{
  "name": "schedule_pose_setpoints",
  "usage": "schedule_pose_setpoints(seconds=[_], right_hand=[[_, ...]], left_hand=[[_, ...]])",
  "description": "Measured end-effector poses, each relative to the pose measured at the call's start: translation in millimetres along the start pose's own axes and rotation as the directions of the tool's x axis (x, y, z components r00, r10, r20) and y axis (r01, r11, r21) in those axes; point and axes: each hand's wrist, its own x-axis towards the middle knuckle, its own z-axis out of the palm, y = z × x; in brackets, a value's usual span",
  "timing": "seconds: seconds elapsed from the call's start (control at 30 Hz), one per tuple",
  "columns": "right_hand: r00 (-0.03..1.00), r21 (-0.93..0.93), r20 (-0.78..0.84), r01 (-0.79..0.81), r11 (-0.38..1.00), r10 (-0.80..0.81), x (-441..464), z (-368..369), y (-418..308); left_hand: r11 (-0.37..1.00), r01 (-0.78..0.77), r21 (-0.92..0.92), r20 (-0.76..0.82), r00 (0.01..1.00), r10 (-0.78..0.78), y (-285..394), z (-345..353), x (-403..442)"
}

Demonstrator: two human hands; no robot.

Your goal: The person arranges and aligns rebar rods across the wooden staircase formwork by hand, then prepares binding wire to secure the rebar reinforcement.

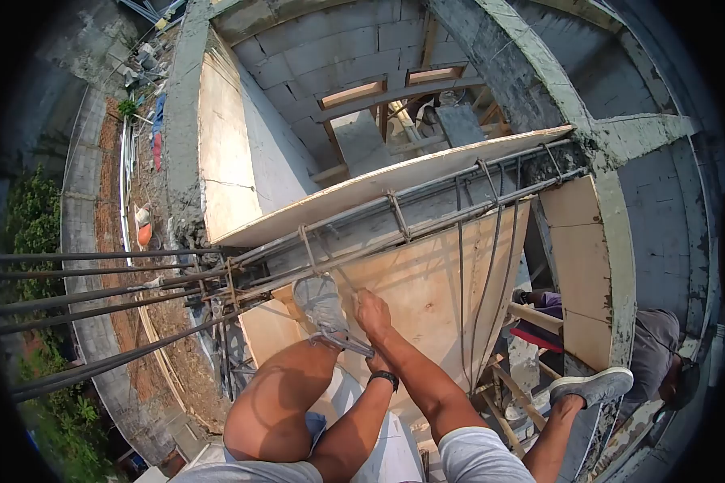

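While sun fell across the formwork, I watched a person brace astride it, one shoe [320, 299] planted at seven o'clock from the middle of the view and the other shoe [590, 385] out at four. Toward six o'clock, the right hand [370, 314] was against or just above the broad plywood panel [427, 282], its fingers curled in like a fist; whether they had hold of anything, I couldn't tell. Lower on the same line, the left hand [376, 362] sat mostly behind the right forearm, a dark watch [389, 377] on its wrist. Bent steel bars [342, 342] ran up to it from just under the nearer shoe, but its fingers were hidden, so I couldn't say how far open they were or if they gripped the metal.

The panel itself spread from the centre down to five o'clock, with slim rods [461, 290] crossing it. Along its upper edge, a reinforcement cage [399, 216] stretched from nine o'clock up toward two, and long rebars [48, 302] jutted out at nine. Past a pale board [411, 179], block walls [314, 64] rose at twelve. At four o'clock, beyond a concrete-edged board [580, 274], another person [656, 350] in grey bent low.
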Motion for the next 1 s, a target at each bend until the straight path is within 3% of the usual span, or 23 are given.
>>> schedule_pose_setpoints(seconds=[0.1,0.2,0.3,0.4,0.5,0.67,0.73,0.87,1.0], right_hand=[[0.997,-0.053,0.019,-0.073,0.996,0.074,-1,3,6],[0.992,-0.072,-0.048,-0.117,0.990,0.114,-11,-19,39],[0.975,-0.045,-0.035,-0.220,0.975,0.218,-27,-34,79],[0.986,0.032,0.068,-0.157,0.987,0.154,-58,-37,93],[0.974,0.059,0.004,-0.225,0.973,0.226,-57,-40,96],[0.977,0.061,-0.016,-0.211,0.976,0.212,-64,-52,102],[0.984,0.078,0.005,-0.178,0.981,0.178,-76,-48,107],[0.985,0.096,-0.027,-0.167,0.981,0.170,-108,-29,113],[0.950,0.111,-0.137,-0.268,0.957,0.282,-115,-52,127]], left_hand=[[0.998,0.004,0.057,-0.002,1.000,-0.004,24,-12,-17],[0.971,-0.082,0.224,0.155,0.987,0.048,26,-24,-21],[0.951,-0.104,0.291,0.179,0.982,0.052,24,-8,-30],[0.945,-0.078,0.318,0.179,0.984,0.021,24,6,-38],[0.936,-0.238,0.259,0.250,0.953,0.172,21,6,-32],[0.946,-0.176,0.272,0.268,0.958,0.102,10,-15,13],[0.959,-0.116,0.257,0.246,0.968,0.051,17,-12,-2],[0.947,-0.137,0.292,0.282,0.958,0.052,20,-6,-7],[0.937,-0.175,0.303,0.306,0.949,0.078,23,-4,-31]])
